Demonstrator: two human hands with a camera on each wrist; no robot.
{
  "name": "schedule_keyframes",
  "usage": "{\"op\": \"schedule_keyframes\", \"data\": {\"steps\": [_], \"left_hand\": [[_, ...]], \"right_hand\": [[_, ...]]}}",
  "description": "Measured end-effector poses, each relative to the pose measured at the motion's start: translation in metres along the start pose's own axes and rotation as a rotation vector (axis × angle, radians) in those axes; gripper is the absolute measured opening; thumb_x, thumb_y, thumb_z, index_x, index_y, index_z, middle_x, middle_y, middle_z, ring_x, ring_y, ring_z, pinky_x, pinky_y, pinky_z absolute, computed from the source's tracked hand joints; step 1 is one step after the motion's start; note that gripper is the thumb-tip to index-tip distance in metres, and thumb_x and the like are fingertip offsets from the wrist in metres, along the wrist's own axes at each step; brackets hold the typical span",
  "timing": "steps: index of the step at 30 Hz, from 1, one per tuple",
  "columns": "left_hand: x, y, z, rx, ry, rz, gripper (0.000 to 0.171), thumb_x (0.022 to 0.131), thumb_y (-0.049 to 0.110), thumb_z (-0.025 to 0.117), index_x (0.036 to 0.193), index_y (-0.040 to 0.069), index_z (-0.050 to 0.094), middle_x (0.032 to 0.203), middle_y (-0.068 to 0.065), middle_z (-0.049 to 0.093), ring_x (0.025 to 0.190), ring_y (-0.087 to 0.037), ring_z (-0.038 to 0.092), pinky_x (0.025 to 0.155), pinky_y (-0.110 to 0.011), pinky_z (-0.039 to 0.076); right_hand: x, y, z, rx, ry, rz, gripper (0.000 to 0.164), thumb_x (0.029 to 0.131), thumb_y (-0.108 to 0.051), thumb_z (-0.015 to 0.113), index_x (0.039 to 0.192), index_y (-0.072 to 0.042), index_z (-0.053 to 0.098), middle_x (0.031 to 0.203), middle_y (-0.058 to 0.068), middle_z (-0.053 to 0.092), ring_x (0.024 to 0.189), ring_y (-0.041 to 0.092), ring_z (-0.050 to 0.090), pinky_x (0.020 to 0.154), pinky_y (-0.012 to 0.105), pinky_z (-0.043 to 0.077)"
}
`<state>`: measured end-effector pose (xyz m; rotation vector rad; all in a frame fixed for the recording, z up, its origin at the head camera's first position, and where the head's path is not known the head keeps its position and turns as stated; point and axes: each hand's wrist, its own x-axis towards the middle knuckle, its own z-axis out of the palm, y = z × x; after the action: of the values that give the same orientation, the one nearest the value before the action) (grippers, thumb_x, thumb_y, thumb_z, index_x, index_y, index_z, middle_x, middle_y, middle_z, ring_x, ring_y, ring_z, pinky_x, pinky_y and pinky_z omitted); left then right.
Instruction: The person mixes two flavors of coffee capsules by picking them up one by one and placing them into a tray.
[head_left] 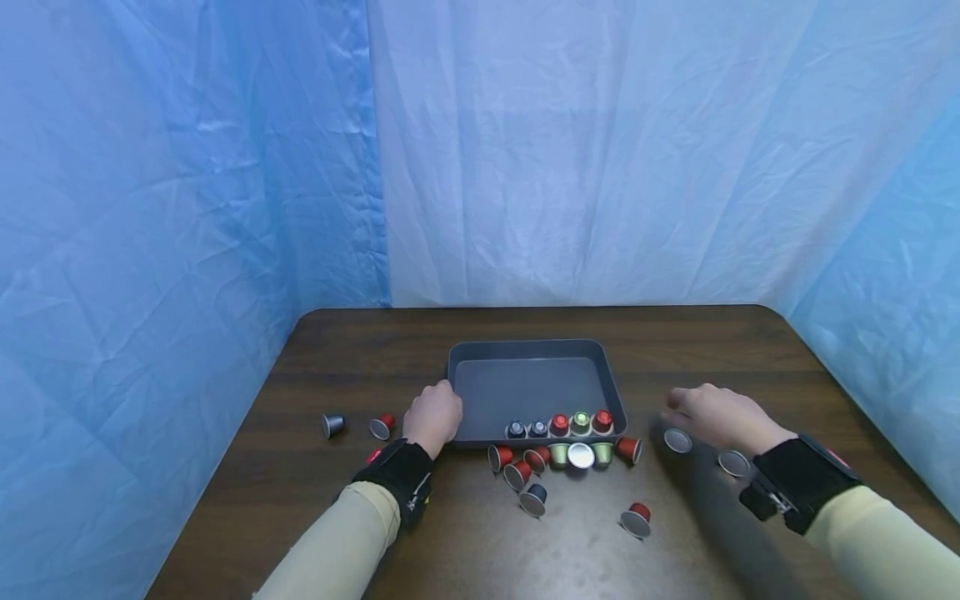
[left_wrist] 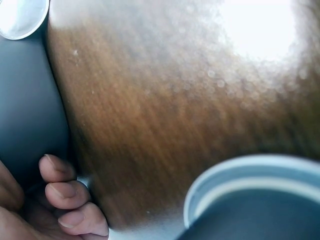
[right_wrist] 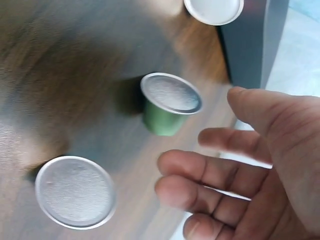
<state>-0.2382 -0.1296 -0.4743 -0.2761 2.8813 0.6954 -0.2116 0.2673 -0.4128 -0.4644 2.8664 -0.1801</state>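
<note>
Right grip (head_left: 712, 412) empty, thumb and fingers apart. Green coffee capsule (right_wrist: 169, 107) lies just off its fingertips, near side, foil end facing nearward. Left grip (head_left: 433, 415), well apart from that capsule, clamps the baking tray (head_left: 525, 387) at its left edge.

The left hand (head_left: 433, 417) covers part of the left rim of the tray (head_left: 529, 387) in the head view, while the right wrist view crops the right hand (right_wrist: 272, 187), and the table (left_wrist: 145, 125) looks blurred from the left wrist.
</note>
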Motion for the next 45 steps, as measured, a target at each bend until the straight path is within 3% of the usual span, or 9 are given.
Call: {"op": "schedule_keyframes", "data": {"steps": [10,13,21,34,45], "left_hand": [[0.0,0.0,0.0,0.009,-0.001,0.0,0.033,0.106,0.023,0.05,0.127,0.001,0.062,0.112,-0.017,0.068,0.098,-0.034,0.068,0.086,-0.054,0.055],[-0.001,0.001,0.0,0.013,0.001,0.0,0.032,0.106,0.023,0.05,0.126,0.001,0.063,0.11,-0.017,0.069,0.096,-0.034,0.068,0.085,-0.054,0.056],[-0.001,0.001,0.0,0.006,-0.004,-0.002,0.031,0.106,0.023,0.052,0.124,0.001,0.062,0.105,-0.015,0.068,0.09,-0.032,0.067,0.082,-0.052,0.056],[0.0,-0.001,0.0,0.002,0.01,0.01,0.032,0.106,0.023,0.05,0.125,0.001,0.063,0.111,-0.017,0.069,0.097,-0.036,0.068,0.084,-0.054,0.055],[-0.001,0.0,-0.001,-0.001,-0.005,-0.003,0.034,0.106,0.024,0.051,0.129,0.001,0.061,0.112,-0.017,0.068,0.097,-0.034,0.067,0.086,-0.054,0.055]], "right_hand": [[0.002,0.007,0.014,0.024,-0.081,0.122,0.038,0.099,-0.038,0.066,0.104,0.0,0.063,0.074,0.003,0.058,0.065,0.018,0.055,0.06,0.035,0.048],[0.003,0.009,0.018,0.034,-0.082,0.139,0.042,0.098,-0.041,0.066,0.105,0.001,0.062,0.075,0.004,0.058,0.066,0.019,0.056,0.061,0.036,0.05],[0.004,0.01,0.027,0.054,-0.054,0.14,0.04,0.096,-0.04,0.069,0.103,-0.001,0.061,0.075,0.004,0.058,0.066,0.018,0.056,0.061,0.036,0.051],[0.003,0.005,0.03,0.069,-0.045,0.119,0.022,0.099,-0.024,0.067,0.1,-0.002,0.061,0.073,0.004,0.055,0.065,0.018,0.054,0.059,0.033,0.048],[0.008,-0.001,0.025,0.059,-0.066,0.147,0.024,0.097,-0.024,0.069,0.101,-0.002,0.065,0.075,0.005,0.056,0.066,0.02,0.053,0.06,0.035,0.046]]}}
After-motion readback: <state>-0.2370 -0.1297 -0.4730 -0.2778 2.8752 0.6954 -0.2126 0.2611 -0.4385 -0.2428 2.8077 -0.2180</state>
